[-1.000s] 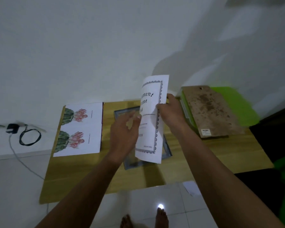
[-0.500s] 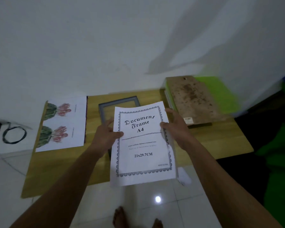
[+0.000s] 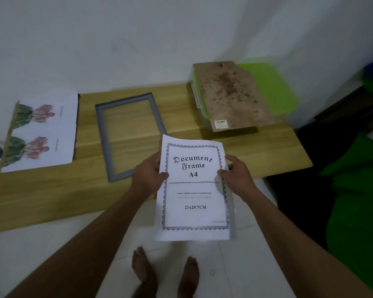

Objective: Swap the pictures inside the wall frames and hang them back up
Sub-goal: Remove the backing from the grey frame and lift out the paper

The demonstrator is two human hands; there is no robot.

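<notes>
You've got the Document Frame sheet (image 3: 194, 186) pinched by its side edges in your left hand (image 3: 150, 175) and right hand (image 3: 237, 175), long axis pointing away, with the empty grey frame (image 3: 128, 136) lying up-left, nearer your left.

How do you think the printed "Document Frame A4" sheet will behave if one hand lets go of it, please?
Probably floppy: the printed sheet is thin paper, held at both side edges by the left hand and right hand, its lower part hanging unsupported. It looks light, so one hand should carry it, though it may droop or curl. Pinching hard could crease it.
</notes>
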